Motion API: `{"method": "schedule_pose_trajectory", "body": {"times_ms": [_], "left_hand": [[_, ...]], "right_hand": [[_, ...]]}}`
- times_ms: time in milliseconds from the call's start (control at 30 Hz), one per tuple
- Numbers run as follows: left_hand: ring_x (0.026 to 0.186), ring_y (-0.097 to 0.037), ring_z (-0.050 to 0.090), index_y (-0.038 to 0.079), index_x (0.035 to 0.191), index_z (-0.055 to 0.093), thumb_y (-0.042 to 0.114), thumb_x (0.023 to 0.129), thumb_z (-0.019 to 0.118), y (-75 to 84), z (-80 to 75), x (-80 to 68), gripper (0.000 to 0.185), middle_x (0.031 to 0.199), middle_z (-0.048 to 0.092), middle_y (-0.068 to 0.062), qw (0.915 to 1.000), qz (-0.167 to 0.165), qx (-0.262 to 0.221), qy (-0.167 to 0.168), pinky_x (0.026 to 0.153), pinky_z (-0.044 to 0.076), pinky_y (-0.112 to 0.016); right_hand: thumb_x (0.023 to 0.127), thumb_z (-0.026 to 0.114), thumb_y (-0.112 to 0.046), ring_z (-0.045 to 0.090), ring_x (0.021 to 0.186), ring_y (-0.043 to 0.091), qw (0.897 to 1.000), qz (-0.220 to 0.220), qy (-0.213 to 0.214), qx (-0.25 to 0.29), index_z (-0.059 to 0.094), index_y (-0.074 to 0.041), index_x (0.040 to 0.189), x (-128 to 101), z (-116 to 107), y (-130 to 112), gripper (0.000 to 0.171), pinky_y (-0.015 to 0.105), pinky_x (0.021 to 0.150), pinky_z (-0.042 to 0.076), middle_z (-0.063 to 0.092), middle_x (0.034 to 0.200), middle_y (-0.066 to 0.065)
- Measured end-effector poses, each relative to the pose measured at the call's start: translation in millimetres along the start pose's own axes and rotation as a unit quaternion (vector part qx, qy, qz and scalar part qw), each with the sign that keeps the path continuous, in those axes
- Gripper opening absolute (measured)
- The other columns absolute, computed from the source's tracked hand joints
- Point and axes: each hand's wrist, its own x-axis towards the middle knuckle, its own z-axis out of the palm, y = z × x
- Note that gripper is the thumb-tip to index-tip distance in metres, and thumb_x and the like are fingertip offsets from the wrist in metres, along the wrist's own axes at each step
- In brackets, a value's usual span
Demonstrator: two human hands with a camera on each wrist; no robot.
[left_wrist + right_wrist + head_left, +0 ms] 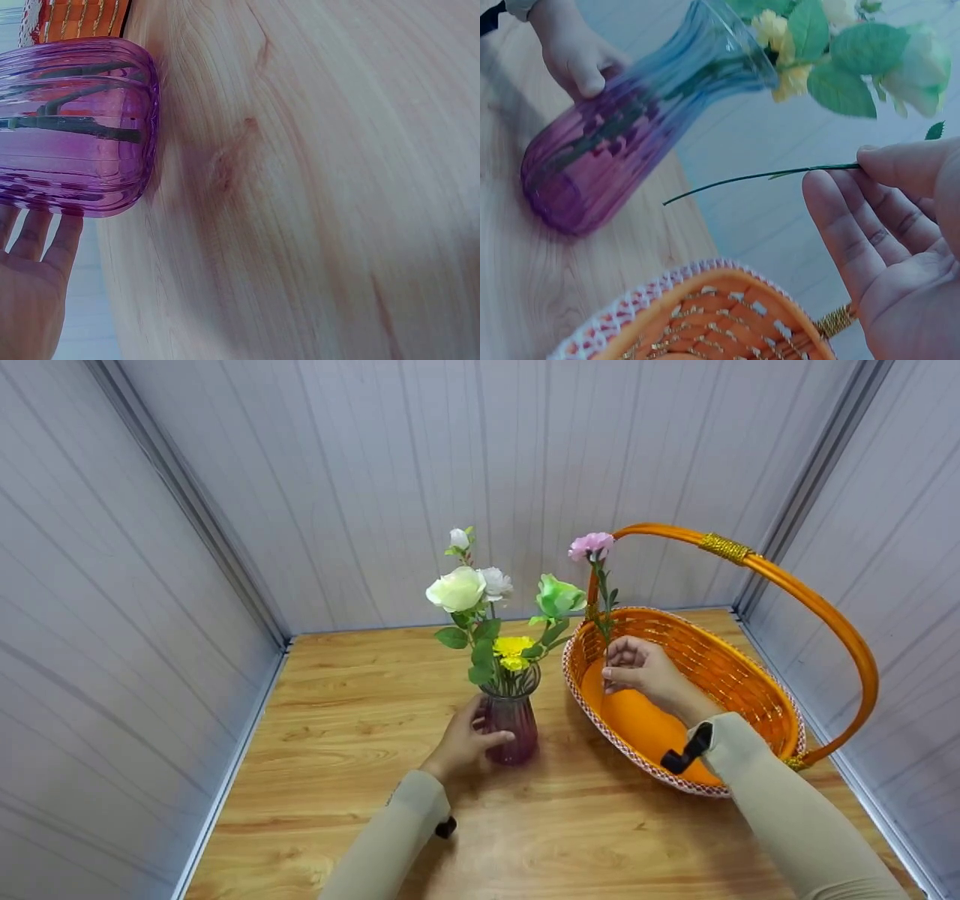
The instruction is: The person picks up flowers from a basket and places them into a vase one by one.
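Two hands | left hand (461, 742) grips vase (512, 720) | right hand (637, 669) pinches pink flower (592, 546)

Purple ribbed glass vase (511, 727); orange woven basket (720, 675), white-red rim; pink flower (591, 545); light woodgrain surface (337, 780).

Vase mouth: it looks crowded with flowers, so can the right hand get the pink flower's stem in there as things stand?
Probably yes. The right hand pinches the pink flower upright beside the vase, with nothing between. The left hand steadies the vase. Green flower leaves lean toward that side.
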Motion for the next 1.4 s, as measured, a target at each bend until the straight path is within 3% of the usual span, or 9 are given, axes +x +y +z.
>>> {"method": "schedule_pose_trajectory", "body": {"times_ms": [333,667,900,1233,1400], "left_hand": [[0.147,-0.046,0.053,0.014,0.166,0.042,0.032,0.092,0.09,0.2,0.7,0.0,0.09,0.157,0.056,-0.021,0.9999,-0.001,-0.011,0.001,0.123,0.047,-0.06],[0.147,-0.044,0.053,0.016,0.164,0.044,0.034,0.092,0.09,0.9,0.1,-0.7,0.087,0.156,0.056,-0.02,1.0,0.0,-0.007,-0.002,0.123,0.048,-0.059],[0.148,-0.043,0.053,0.017,0.163,0.045,0.033,0.092,0.09,1.7,1.1,-1.5,0.085,0.157,0.056,-0.019,1.0,-0.007,-0.007,0.001,0.123,0.048,-0.058],[0.149,-0.041,0.053,0.02,0.165,0.044,0.036,0.091,0.09,2.7,1.3,-2.9,0.089,0.158,0.056,-0.016,0.9998,-0.014,-0.016,0.003,0.123,0.049,-0.058],[0.149,-0.042,0.052,0.019,0.163,0.045,0.035,0.092,0.089,1.8,1.7,-2.7,0.085,0.158,0.056,-0.016,0.9999,-0.008,-0.014,0.003,0.123,0.047,-0.059]], "right_hand": [[0.102,0.064,0.009,0.076,0.074,0.018,1.0,-0.021,0.0,-0.001,0.057,0.0,0.106,-2.6,16.9,-11.9,0.012,0.036,0.072,0.07,0.074,0.087,0.006],[0.101,0.063,0.012,0.078,0.073,0.018,0.997,-0.062,0.022,0.031,0.058,-0.002,0.101,-3.6,37.2,-22.6,0.015,0.037,0.07,0.07,0.076,0.083,0.004],[0.1,0.061,0.015,0.078,0.07,0.022,0.99,-0.085,0.054,0.096,0.057,-0.006,0.099,-1.7,54.2,-28.5,0.022,0.036,0.07,0.07,0.076,0.082,0.006],[0.104,0.058,0.013,0.079,0.075,0.024,0.976,-0.117,0.104,0.148,0.058,-0.003,0.104,1.6,75.1,-34.8,0.016,0.038,0.072,0.07,0.078,0.088,0.016],[0.103,0.059,0.013,0.079,0.073,0.023,0.971,-0.132,0.13,0.148,0.056,0.002,0.103,5.5,82.6,-35.1,0.011,0.036,0.07,0.07,0.079,0.085,0.014]]}}
